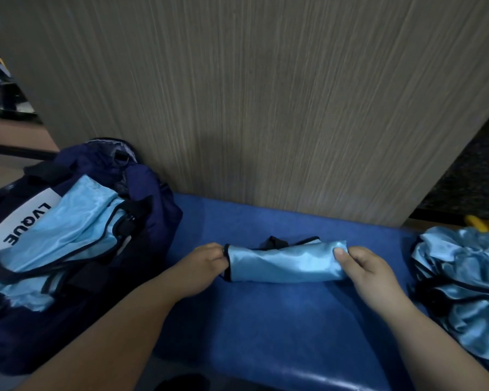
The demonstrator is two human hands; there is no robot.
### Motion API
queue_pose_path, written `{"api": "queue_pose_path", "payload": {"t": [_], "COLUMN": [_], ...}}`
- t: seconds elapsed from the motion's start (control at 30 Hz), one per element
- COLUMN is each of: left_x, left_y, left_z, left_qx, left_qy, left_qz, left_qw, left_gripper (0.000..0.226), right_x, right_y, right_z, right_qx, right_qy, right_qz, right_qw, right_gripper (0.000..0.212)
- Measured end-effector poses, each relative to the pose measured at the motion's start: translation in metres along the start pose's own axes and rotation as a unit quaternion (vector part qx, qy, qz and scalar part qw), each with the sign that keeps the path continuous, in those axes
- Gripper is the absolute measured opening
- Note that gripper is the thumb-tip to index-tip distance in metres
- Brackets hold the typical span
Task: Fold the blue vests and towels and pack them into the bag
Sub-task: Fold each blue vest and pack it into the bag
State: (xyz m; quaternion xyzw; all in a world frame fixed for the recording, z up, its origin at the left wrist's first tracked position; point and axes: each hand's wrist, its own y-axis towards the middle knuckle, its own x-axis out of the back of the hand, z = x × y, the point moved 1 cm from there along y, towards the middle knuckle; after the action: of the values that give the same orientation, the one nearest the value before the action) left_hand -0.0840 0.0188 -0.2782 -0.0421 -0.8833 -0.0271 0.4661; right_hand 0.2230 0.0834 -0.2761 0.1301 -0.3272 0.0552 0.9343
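Left hand [206, 263] and right hand [362, 266] pinch opposite ends of the folded shiny light-blue vest [283, 263] mid-surface; best keep it taut before lifting toward the navy bag [141, 193].

bag [153, 198] cut by left edge | vest pile [458, 255] cut by right edge | yellow thing [476, 222] unidentifiable

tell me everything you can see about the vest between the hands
The folded vest is shiny light-blue fabric, satin-like, with black edging, folded into a narrow horizontal band. It lies on the blue padded surface. The left hand pinches its left end, the right hand its right end; black trim bunches behind.
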Motion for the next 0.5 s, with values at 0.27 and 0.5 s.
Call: {"api": "queue_pose_path", "payload": {"t": [0.27, 0.5], "left_x": [-0.005, -0.014], "left_y": [-0.003, -0.008], "left_z": [-0.006, -0.024], "left_qx": [0.164, 0.152], "left_qy": [-0.119, -0.141], "left_qz": [-0.141, -0.045], "left_qw": [0.969, 0.977], "left_gripper": [0.004, 0.059], "right_x": [-0.011, -0.018], "right_y": [-0.005, -0.008], "right_z": [0.011, 0.017], "right_qx": [-0.091, -0.171], "right_qy": [-0.031, 0.127], "right_qz": [-0.003, 0.005], "right_qw": [0.995, 0.977], "right_gripper": [0.049, 0.04]}}
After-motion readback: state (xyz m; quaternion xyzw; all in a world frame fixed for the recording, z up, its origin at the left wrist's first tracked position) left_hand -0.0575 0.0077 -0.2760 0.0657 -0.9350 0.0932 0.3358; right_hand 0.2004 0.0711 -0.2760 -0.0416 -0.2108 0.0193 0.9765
